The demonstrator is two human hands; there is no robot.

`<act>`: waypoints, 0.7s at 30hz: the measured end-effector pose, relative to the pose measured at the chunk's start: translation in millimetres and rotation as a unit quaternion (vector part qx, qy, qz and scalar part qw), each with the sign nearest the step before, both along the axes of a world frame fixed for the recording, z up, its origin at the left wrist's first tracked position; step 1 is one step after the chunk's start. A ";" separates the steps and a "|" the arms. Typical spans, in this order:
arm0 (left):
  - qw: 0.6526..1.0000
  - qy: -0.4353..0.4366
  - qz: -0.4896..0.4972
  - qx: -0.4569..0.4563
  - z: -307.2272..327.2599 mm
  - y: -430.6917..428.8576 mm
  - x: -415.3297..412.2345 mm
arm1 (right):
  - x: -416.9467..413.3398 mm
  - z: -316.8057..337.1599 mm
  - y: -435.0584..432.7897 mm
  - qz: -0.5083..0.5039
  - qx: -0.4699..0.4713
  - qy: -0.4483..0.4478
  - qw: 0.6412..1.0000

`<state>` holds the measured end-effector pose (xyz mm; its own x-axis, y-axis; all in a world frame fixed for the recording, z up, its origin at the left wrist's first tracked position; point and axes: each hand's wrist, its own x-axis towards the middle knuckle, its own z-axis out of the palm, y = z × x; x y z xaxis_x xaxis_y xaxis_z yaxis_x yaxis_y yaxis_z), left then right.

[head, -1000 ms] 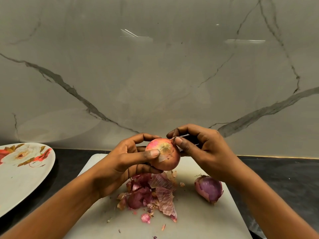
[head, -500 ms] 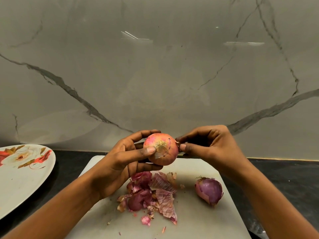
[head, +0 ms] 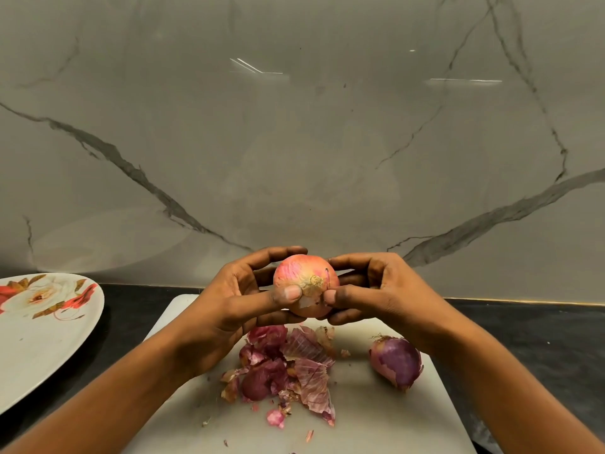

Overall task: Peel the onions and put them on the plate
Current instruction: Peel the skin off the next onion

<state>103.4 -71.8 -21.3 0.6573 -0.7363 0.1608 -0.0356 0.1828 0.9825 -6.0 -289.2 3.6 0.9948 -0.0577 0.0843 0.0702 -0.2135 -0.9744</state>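
Both hands — left hand [head: 229, 306], right hand [head: 376, 296] — are grasped around one onion [head: 304, 283] above the cutting board [head: 376, 414].

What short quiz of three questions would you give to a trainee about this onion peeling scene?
1. True or false: an onion lies on the visible part of the floral plate.
2. Where does the purple onion lie? A: on the white cutting board, right of the peel pile. B: on the plate. C: in a hand.
3. Which hands hold the pink onion?
Key: 1 false; 2 A; 3 both, the left hand and the right hand.
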 end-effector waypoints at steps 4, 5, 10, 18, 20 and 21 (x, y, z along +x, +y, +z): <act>1.000 -0.006 -0.002 0.003 -1.1 0.1 0.6 | -0.7 0.0 1.6 -0.011 0.002 -0.005 1.000; 1.000 -0.008 -0.002 0.005 -1.4 0.3 0.2 | -0.2 -0.8 2.3 -0.012 0.000 -0.004 1.000; 1.000 0.002 0.000 0.006 -2.5 -0.1 1.1 | 2.9 -4.8 4.8 -0.032 -0.021 -0.008 0.999; 0.999 0.032 0.007 -0.011 -0.5 0.0 1.9 | 4.0 -3.6 3.5 -0.048 -0.041 -0.021 0.998; 0.999 0.045 0.006 -0.022 0.5 -0.1 2.6 | 2.6 -0.3 1.1 -0.058 -0.017 -0.027 0.998; 0.998 0.052 0.008 -0.026 0.5 0.1 2.9 | 1.9 1.2 -0.6 -0.066 -0.009 -0.033 0.997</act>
